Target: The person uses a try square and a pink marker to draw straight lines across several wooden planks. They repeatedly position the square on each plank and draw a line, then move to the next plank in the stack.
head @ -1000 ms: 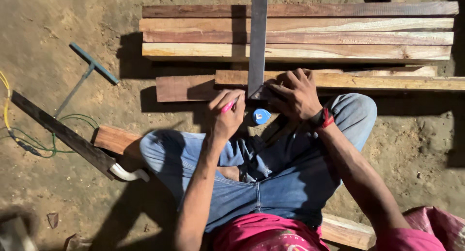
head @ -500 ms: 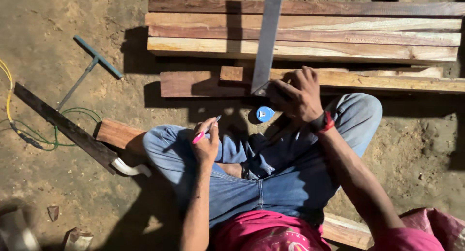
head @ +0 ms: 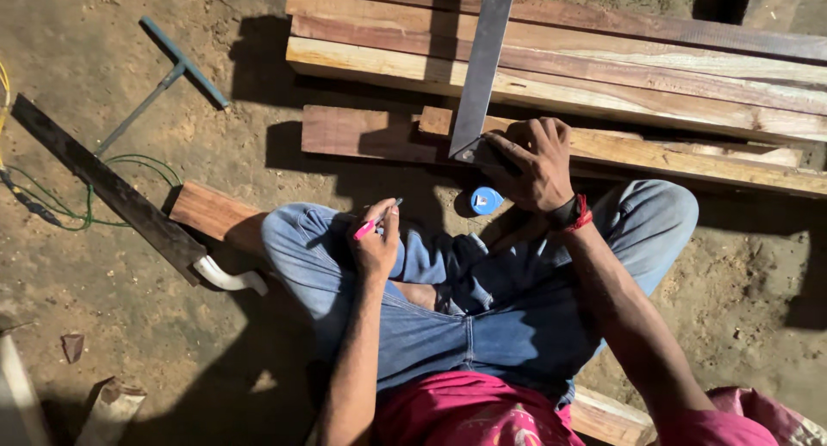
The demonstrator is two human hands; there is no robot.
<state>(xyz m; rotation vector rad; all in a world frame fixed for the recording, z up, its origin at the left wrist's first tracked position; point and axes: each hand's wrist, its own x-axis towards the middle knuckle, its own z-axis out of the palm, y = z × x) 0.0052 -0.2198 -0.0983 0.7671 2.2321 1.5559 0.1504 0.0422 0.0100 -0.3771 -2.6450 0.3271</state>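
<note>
We sit cross-legged on the dirt, jeans in the middle of the view. Our right hand (head: 536, 164) presses its fingers down on the near end of a long metal ruler (head: 481, 67), pinning it onto a plank (head: 362, 134) — the ruler runs away from us across the stacked boards (head: 603, 58). A small blue tape measure (head: 486, 200) lies just near that hand. Our left hand (head: 376, 248) rests on the left knee, closed around a pink pen (head: 372, 223). Far left lies a T-shaped tool (head: 177, 67).
</note>
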